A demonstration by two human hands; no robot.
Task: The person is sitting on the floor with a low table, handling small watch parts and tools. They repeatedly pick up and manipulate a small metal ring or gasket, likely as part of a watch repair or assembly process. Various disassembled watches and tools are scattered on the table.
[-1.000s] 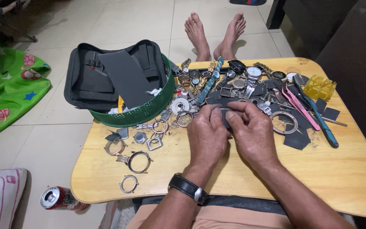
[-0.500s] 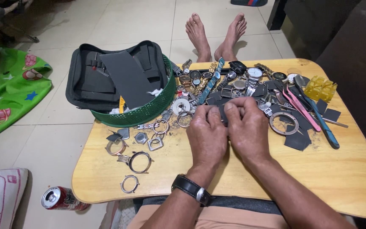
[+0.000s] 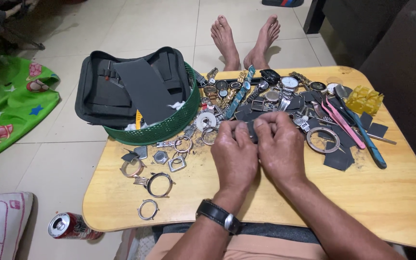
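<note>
My left hand [image 3: 235,155] and right hand [image 3: 281,149] meet at mid-frame, pinching a small dark piece [image 3: 252,131] over the wooden table [image 3: 179,212]. A green basket [image 3: 162,129] sits upper left, watch parts [image 3: 261,91] strewn above my knuckles

Glossy varnished wood table [image 3: 410,202]; shiny metal rings [image 3: 160,184] (some coppery); green plastic basket [image 3: 169,126]; matt black cloth pouch [image 3: 97,91].

I see a dark green mesh basket [image 3: 169,127] holding a black case [image 3: 102,91], a pale yellow wooden table [image 3: 391,192], a pink tool [image 3: 340,120], and a bright green cloth [image 3: 10,108] patterned with stars
</note>
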